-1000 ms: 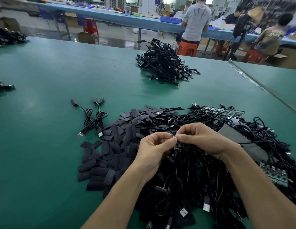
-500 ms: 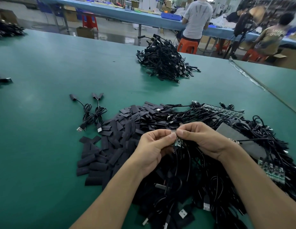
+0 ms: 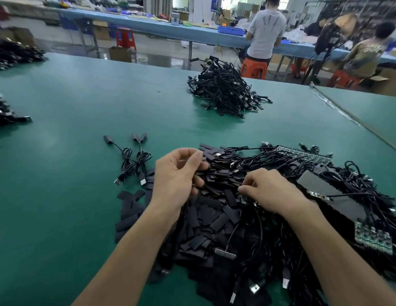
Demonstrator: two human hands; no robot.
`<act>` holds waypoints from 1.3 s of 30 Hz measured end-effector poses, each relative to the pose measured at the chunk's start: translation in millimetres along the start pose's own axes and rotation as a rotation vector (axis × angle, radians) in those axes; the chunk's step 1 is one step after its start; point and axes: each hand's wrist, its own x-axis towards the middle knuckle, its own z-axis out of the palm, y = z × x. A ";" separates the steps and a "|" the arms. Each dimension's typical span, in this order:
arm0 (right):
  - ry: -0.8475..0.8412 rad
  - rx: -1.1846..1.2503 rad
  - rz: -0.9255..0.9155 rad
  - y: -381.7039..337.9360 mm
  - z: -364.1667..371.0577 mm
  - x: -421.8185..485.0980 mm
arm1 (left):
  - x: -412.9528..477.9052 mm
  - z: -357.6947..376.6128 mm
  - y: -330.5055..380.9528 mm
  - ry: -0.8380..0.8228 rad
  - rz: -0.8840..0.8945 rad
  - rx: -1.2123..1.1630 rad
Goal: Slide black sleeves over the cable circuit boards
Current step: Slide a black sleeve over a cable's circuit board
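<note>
Your left hand [image 3: 176, 173] hovers over the upper left edge of the heap of flat black sleeves [image 3: 214, 219] at the centre of the frame. Its fingers [image 3: 198, 183] are loosely curled, the lower tips touch the top sleeves, and nothing shows between thumb and forefinger. Your right hand [image 3: 274, 192], just right of centre, has its fingers curled tight and pinches a small green circuit board [image 3: 244, 199] at the end of a black cable. The board peeks out below your thumb, bare, right over the sleeves. Under and to the right of that hand sprawls a tangle of black cables [image 3: 351, 186], with a grey flat panel [image 3: 332, 195] lying in it and a strip of green circuit boards [image 3: 373, 239] at the right edge of the frame. On the green counter [image 3: 60, 195], left of the sleeves, lie two coiled black cables with sleeved ends [image 3: 133, 160]. Well apart, toward the upper middle, sits a separate heap of black cables [image 3: 225, 93]. Behind the counter, at the upper right, two people sit on orange stools [image 3: 252, 67].
</note>
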 end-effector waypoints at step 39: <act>0.218 0.574 -0.406 -36.7 45.2 2.2 | 13.2 -40.2 -55.9 -0.154 0.030 0.216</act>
